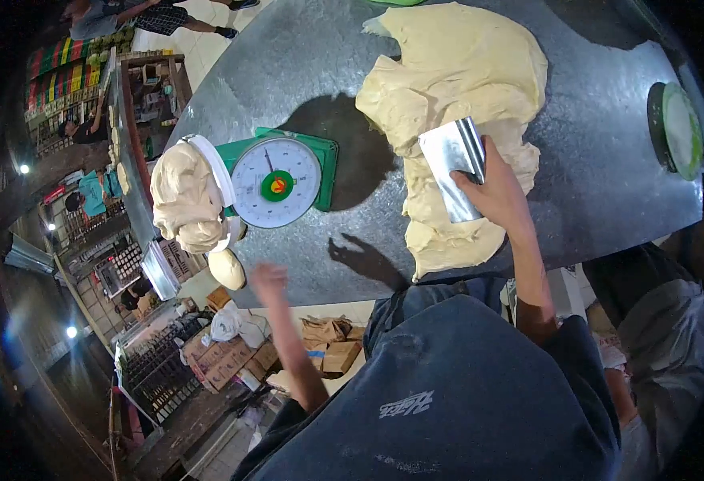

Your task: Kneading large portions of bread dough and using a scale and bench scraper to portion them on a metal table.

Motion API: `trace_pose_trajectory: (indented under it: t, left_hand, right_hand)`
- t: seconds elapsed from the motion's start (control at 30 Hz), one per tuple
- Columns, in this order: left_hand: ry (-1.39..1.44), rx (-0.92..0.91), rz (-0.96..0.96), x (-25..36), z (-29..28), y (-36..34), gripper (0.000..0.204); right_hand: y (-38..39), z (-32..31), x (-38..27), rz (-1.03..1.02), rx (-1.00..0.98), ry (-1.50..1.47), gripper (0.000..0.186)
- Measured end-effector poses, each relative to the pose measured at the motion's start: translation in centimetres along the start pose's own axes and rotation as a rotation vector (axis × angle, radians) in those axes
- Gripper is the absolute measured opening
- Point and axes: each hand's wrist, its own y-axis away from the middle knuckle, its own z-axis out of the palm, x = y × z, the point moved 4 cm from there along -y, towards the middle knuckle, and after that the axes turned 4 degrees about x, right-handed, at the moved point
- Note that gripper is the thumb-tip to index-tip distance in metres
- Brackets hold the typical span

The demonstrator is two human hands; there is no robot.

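Over the dough [456,88], right hand's [496,196] scraper [452,168] points blade-down, slightly tilted.

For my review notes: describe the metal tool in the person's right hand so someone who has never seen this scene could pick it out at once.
Start at the big grey metal table and find the large pale dough mass spread across it. At the dough's lower part, the right hand holds a flat rectangular metal scraper. It is the only shiny, hard-edged thing on the soft dough, unlike the round-dialled green scale to its left.

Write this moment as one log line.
right hand: holds metal scraper on dough | left hand: empty, raised by scale
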Motion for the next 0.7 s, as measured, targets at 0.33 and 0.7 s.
trace_pose_trajectory:
  t: [0.33,0.7]
  left_hand:
    - [-0.461,0.217,1.123,13.6,11.7,10.7,0.039]
    - [-0.61,-0.311,1.528,26.7,10.7,2.5,0.045]
  right_hand:
    - [1.8,4.5,-5.0,-0.449,0.441,0.483,0.049]
    - [6.9,21.7,-26.4,-0.77,0.33,0.075,0.036]
